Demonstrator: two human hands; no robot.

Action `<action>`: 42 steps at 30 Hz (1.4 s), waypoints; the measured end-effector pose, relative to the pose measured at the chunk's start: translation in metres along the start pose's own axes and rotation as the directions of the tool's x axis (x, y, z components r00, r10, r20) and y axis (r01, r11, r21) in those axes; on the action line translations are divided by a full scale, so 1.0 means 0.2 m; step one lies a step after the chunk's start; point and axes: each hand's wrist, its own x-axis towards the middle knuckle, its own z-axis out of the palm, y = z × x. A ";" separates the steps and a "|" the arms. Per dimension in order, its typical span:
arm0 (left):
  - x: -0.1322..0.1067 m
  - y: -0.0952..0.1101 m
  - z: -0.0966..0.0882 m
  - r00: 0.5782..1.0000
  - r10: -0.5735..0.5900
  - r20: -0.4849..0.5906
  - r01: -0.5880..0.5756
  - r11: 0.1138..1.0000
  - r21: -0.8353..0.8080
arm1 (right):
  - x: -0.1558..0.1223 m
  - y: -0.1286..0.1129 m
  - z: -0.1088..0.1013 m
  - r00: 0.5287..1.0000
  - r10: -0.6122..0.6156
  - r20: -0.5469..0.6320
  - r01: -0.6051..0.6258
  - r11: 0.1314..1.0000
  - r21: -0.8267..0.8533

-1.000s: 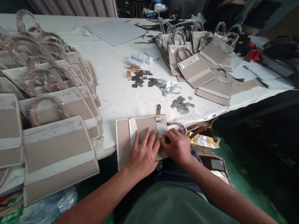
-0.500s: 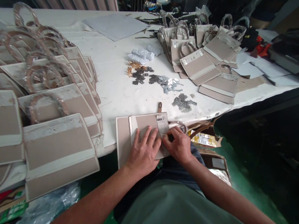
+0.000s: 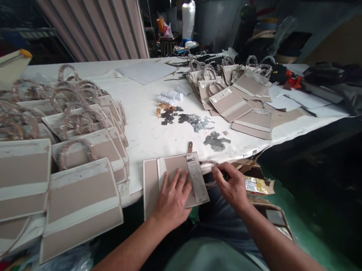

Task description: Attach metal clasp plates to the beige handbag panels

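A beige bag panel (image 3: 150, 178) with pale edging lies at the table's front edge, partly overhanging it. My left hand (image 3: 174, 194) rests flat on it with fingers spread. On the panel's right side runs a pale strip (image 3: 197, 179) with a small metal piece near its top. A short brown tab with metal (image 3: 190, 146) sticks out beyond the far edge. Just right of the panel, my right hand (image 3: 231, 183) is closed, apart from it; something dark shows in its grip, too hidden to name. A wrapped handle (image 3: 208, 163) lies partly behind the panel.
Stacked bag panels with wrapped handles (image 3: 81, 203) fill the table's left; more bag panels (image 3: 232, 104) lie at the back right. Dark metal plates (image 3: 215, 141), silvery plates (image 3: 197, 122) and gold fittings (image 3: 161, 110) sit in piles between. An open carton (image 3: 259, 185) stands below, right.
My right hand has lifted off the strip and moved right, clear of the panel. My left hand stays flat on the panel. The view has tilted up.
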 end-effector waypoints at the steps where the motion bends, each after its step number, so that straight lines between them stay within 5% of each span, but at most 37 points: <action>1: 0.00 0.00 0.00 1.000 -0.002 0.006 0.002 1.000 -0.003 | 0.02 0.00 -0.05 0.999 0.031 -0.013 -0.032 0.999 -0.012; 9: 0.01 -0.01 -0.02 1.000 0.012 -0.006 -0.012 1.000 0.009 | 0.19 0.21 -0.25 0.958 0.242 0.155 -0.215 0.962 -0.171; 16: 0.01 -0.03 0.03 0.997 0.026 -0.075 -0.024 0.999 0.033 | 0.51 0.38 -0.20 0.957 0.198 0.212 -0.078 0.880 -0.468; 22: 0.00 -0.04 0.04 0.994 0.034 -0.107 -0.028 0.997 0.066 | 0.73 0.39 -0.11 0.923 0.223 0.314 0.012 0.799 -0.601; 37: -0.02 -0.05 0.06 0.994 0.032 -0.104 -0.025 0.997 0.074 | 0.80 0.37 -0.03 0.907 0.243 0.344 -0.014 0.833 -0.553; 42: -0.03 -0.04 0.05 0.996 0.020 -0.082 -0.016 0.999 0.052 | 0.77 0.34 0.04 0.916 0.196 0.351 0.081 0.766 -0.638</action>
